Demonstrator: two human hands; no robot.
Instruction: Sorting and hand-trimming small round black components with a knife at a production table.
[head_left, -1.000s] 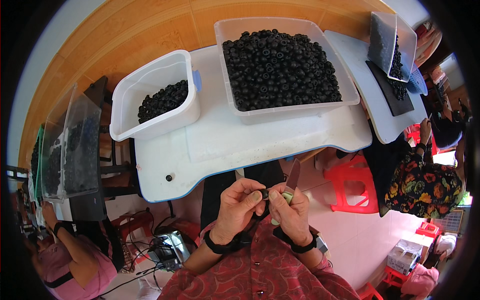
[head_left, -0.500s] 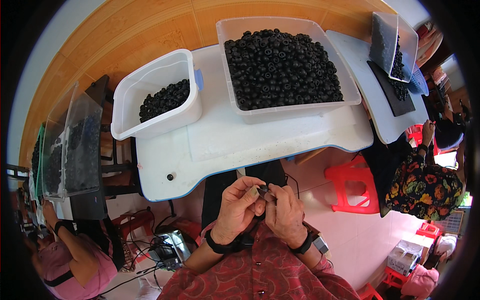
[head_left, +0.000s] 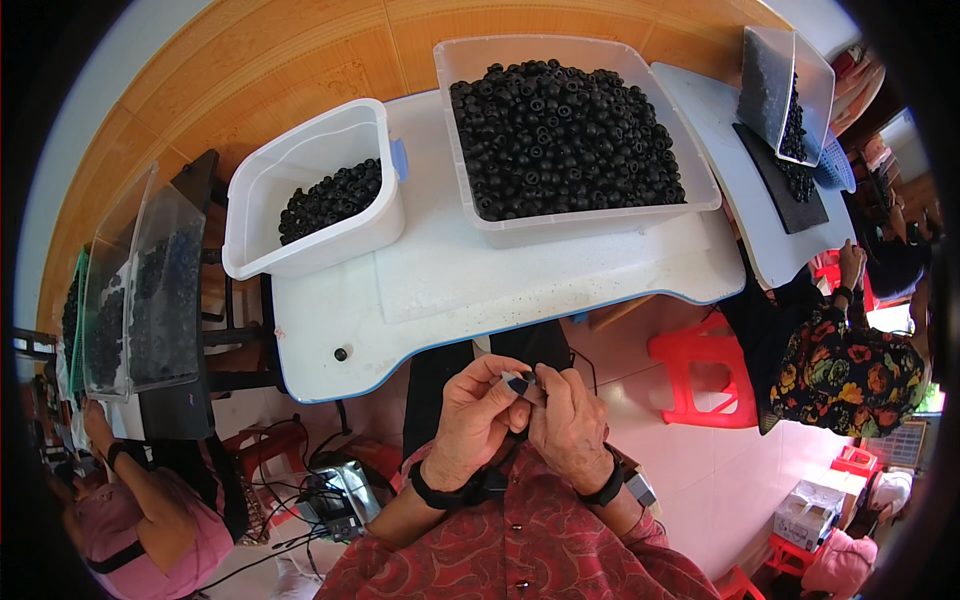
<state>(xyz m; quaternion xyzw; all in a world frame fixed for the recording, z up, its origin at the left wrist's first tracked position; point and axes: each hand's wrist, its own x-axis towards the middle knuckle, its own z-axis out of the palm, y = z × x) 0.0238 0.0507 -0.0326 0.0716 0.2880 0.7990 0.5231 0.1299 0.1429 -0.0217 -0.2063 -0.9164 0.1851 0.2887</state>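
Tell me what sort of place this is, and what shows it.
Probably a small workshop for work by hand: a big tub is heaped with small black pieces, a white tub holds fewer, and another person sits at a neighbouring table.

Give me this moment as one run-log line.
left hand: pinching small black piece, mostly hidden | right hand: gripping knife, blade at piece | white tub: left of larger translucent bin

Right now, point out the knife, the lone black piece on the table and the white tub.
Knife [head_left: 537,394]: head view, on its exposed blade.
Lone black piece [head_left: 341,354]: head view, on its middle.
White tub [head_left: 310,150]: head view, on its bare inner wall.
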